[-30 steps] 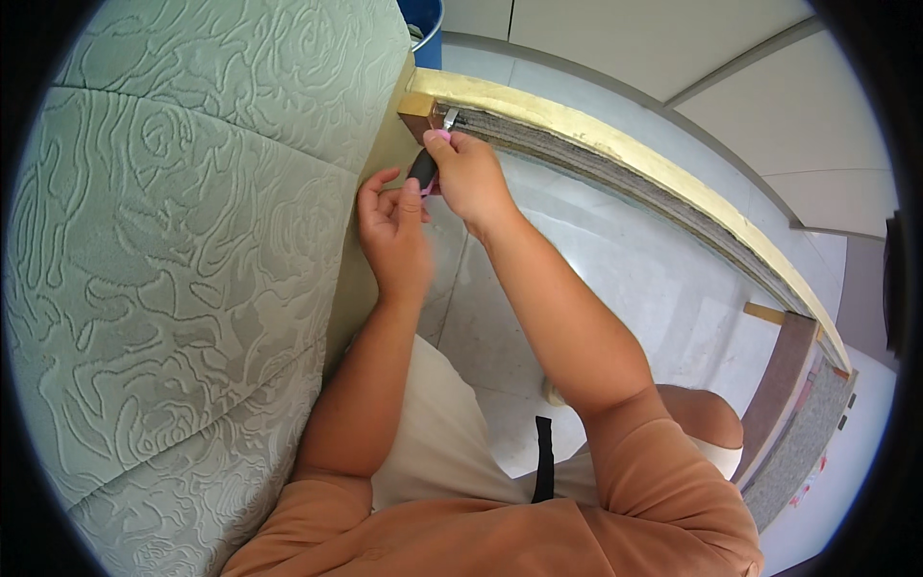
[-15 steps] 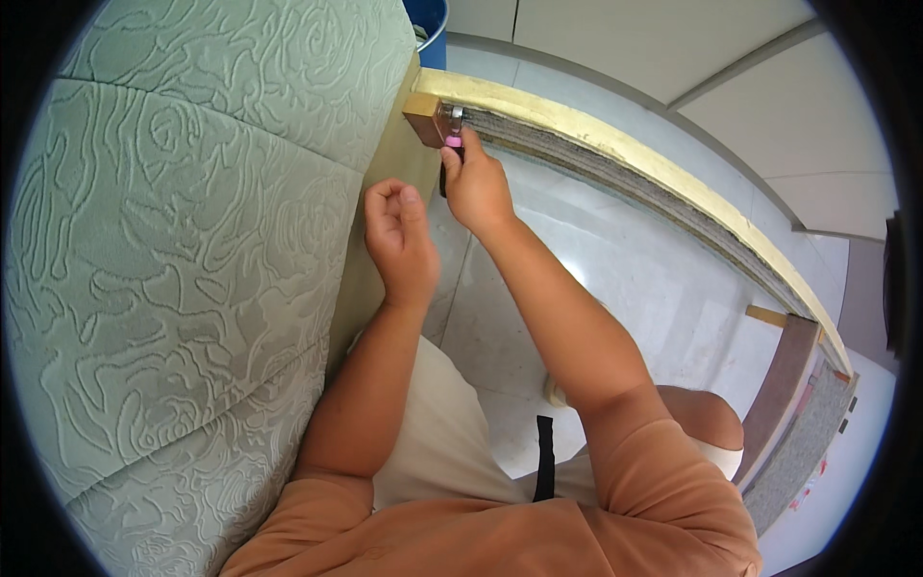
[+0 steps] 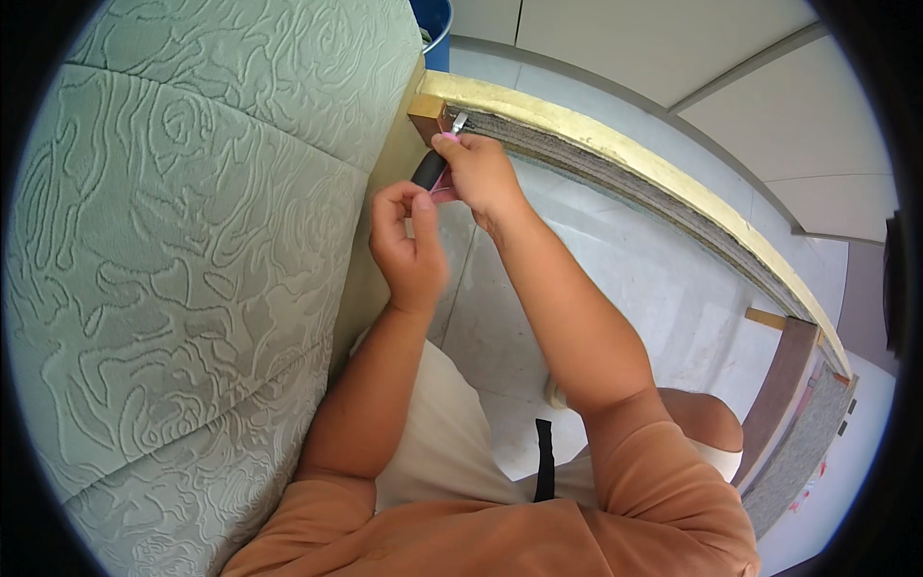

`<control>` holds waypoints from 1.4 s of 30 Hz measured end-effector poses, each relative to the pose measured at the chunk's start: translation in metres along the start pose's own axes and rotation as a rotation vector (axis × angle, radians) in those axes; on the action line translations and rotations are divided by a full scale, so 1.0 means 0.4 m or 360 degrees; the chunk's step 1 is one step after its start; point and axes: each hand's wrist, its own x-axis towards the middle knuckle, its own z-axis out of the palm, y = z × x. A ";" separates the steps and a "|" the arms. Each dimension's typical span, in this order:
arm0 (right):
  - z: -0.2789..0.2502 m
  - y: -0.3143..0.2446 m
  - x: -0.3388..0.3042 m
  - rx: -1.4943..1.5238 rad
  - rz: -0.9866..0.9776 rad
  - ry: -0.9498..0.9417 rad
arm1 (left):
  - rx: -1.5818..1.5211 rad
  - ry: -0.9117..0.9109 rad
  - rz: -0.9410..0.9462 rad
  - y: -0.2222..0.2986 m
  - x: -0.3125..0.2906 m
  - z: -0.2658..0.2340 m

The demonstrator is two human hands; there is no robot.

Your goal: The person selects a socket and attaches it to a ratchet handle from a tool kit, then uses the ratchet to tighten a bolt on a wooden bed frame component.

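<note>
My right hand is closed round a small tool with a black and pink handle. Its short metal head points up toward the corner of a wooden frame, beside a brown wooden block. I cannot make out the exact kind of tool. Close below it, my left hand has curled fingers, with thumb and forefinger together at the lower end of the handle. Whether they pinch something there is hidden.
A pale green embossed padded piece fills the left side. The frame's cream-covered rail curves across to the right, down to a brown wooden crosspiece. Behind the corner stands a blue bin. Pale floor tiles lie within the frame.
The tool has tilted, its handle swinging down and left toward my left hand. My right hand has turned and shifted slightly right and down; the left has edged right toward the handle.
</note>
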 end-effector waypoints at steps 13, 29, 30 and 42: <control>-0.017 0.082 0.019 -0.1108 -0.0638 0.0413 | 0.0420 -0.0031 0.0461 0.021 0.018 -0.009; -0.002 -0.018 -0.004 0.0294 0.0045 0.0035 | 0.0323 0.0000 0.0212 0.008 0.011 -0.006; 0.007 -0.049 -0.015 0.0399 0.0114 0.0053 | 0.0340 -0.0009 0.0228 0.009 0.010 -0.012; -0.024 0.096 0.041 -0.1211 -0.0699 0.0429 | 0.0377 -0.0057 0.0316 0.014 0.012 -0.012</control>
